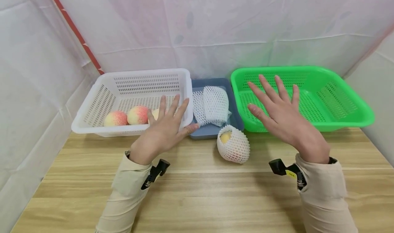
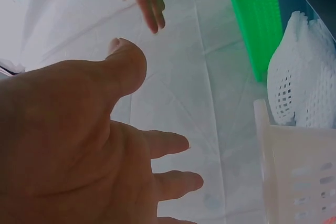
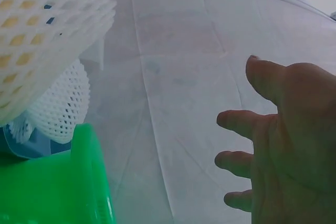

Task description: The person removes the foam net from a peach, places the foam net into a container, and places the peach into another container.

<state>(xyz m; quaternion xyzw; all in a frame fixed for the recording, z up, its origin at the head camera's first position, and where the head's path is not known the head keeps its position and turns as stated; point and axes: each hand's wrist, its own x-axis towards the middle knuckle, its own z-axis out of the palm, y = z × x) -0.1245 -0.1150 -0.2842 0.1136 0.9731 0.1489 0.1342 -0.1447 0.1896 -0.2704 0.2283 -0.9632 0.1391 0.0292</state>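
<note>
My left hand [image 1: 164, 130], fingers straight and spread, hovers by the front right corner of a white basket [image 1: 83, 123]. Inside that basket lie peaches [image 1: 138, 115], one partly hidden behind my fingers. With fingers likewise spread, my right hand [image 1: 284, 116] is held before a green basket [image 1: 354, 116], holding nothing. On the table between the hands sits a peach in a white foam net [image 1: 236, 149], its yellowish skin showing through the opening. In the left wrist view the left palm [image 2: 79, 145] holds nothing; the right wrist view shows the right palm [image 3: 299, 145] equally bare.
A blue-grey tray [image 1: 204, 133] with white foam nets [image 1: 216, 104] stands between the two baskets. The wooden table [image 1: 215, 198] extends toward me. A pale sheet [image 1: 215, 27] hangs behind the baskets, with more sheeting at both sides.
</note>
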